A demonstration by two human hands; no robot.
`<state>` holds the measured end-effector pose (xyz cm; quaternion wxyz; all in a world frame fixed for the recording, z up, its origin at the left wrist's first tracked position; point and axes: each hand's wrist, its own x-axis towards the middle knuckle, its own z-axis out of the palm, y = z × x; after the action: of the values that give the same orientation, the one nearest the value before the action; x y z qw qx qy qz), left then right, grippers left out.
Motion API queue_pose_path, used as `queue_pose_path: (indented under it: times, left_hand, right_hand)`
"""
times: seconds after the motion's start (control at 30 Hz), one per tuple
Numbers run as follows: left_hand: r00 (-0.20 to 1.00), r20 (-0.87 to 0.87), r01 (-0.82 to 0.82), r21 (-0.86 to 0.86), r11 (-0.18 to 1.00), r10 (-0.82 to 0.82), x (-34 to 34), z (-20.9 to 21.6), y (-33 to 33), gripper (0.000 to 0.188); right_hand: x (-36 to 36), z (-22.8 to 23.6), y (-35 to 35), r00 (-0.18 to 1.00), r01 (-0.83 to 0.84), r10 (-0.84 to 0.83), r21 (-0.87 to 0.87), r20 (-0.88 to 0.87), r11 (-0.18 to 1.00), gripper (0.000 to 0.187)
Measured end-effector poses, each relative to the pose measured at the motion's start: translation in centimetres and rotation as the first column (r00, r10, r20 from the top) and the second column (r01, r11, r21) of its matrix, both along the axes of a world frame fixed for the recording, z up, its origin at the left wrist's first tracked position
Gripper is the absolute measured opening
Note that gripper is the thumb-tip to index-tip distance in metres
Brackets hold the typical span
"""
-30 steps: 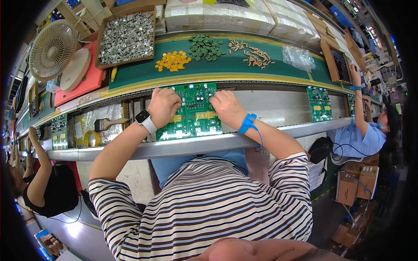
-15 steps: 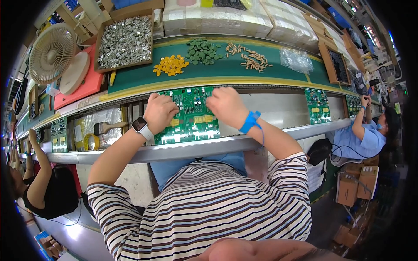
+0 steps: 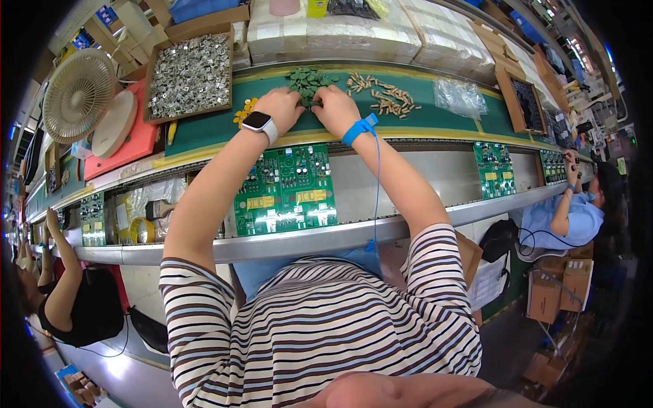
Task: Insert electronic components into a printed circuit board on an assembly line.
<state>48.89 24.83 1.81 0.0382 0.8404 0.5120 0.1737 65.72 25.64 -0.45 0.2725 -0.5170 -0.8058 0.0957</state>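
Observation:
Both my hands reach over the circuit boards to the pile of green disc-shaped components point(image 3: 311, 79) on the green bench. My left hand point(image 3: 279, 110), with a watch on its wrist, bends its fingers at the pile's near left edge. From the right, my right hand point(image 3: 336, 111), wearing a blue wrist strap, has its fingers curled inward at the same pile. What lies between the fingertips is hidden. Beneath my forearms, the green circuit boards point(image 3: 299, 180) sit side by side on the rail line, carrying yellow and dark parts.
Yellow discs point(image 3: 243, 111) lie left of the pile, partly behind my left hand. Tan cylindrical parts point(image 3: 391, 102) and a clear plastic bag point(image 3: 459, 98) lie to the right. A box of metal parts point(image 3: 192, 76) and a fan point(image 3: 79, 94) stand left. Co-workers sit on both sides.
Both hands have left the circuit boards and moved forward to the green disc pile. The boards between my arms now show uncovered.

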Motion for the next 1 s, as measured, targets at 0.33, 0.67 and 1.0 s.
queue_pose_path:
  times: [0.33,0.67,1.0]
  left_hand:
    - [0.953,-0.303,0.062,0.109,0.992,-0.026,1.0,-0.5,0.1,0.008]
    - [0.984,0.178,0.006,0.043,0.999,-0.014,-1.5,1.5,-4.2,0.013]
    - [0.872,0.479,0.033,-0.260,0.965,0.099,-6.9,3.5,-15.1,0.014]
  right_hand:
    - [2.3,2.6,-14.9,0.865,-0.486,0.459,-0.112,-0.203,0.867,0.019]
    - [2.3,1.6,-18.6,0.928,-0.362,0.333,-0.190,-0.166,0.913,0.017]
    - [2.2,1.3,-18.5,0.927,-0.366,0.341,-0.190,-0.154,0.911,0.014]
